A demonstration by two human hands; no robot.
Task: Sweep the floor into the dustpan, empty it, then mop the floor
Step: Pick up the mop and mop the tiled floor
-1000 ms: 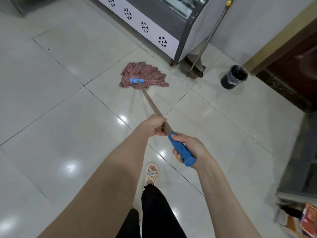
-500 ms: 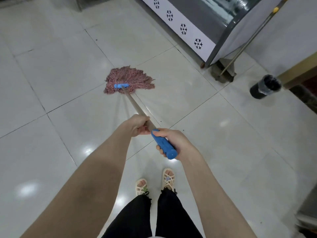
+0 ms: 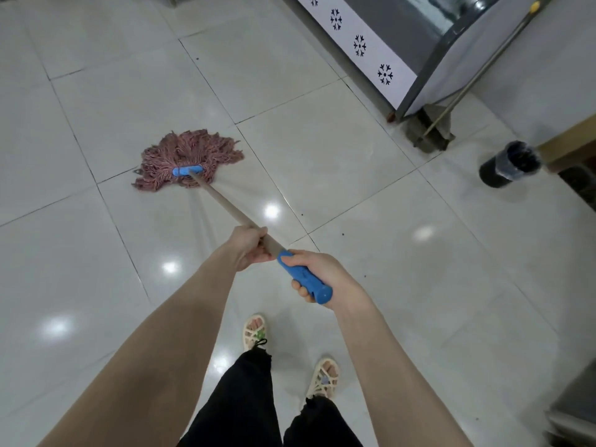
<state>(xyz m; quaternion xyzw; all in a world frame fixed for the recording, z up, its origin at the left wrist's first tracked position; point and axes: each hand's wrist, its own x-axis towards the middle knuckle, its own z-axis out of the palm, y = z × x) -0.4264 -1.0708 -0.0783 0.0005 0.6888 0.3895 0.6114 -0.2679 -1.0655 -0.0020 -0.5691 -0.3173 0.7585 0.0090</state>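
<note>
Leftward the mop [image 3: 190, 158] has swung; its head lies on the floor [image 3: 354, 175] ahead of both grips. My left grip [image 3: 248, 250] clasps the shaft, my right grip [image 3: 317, 272] the blue end. Mopping step, I judge; next, drag it across fresh tiles.

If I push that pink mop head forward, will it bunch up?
Probably floppy: the mop head is loose strings splayed flat, so they'd likely bunch and drag. On the glossy floor it should slide easily.

A mop [image 3: 190, 158] with pinkish-red strings and a blue clamp is spread flat on the glossy white tiled floor [image 3: 387, 285], its wooden shaft tilted back.
</note>
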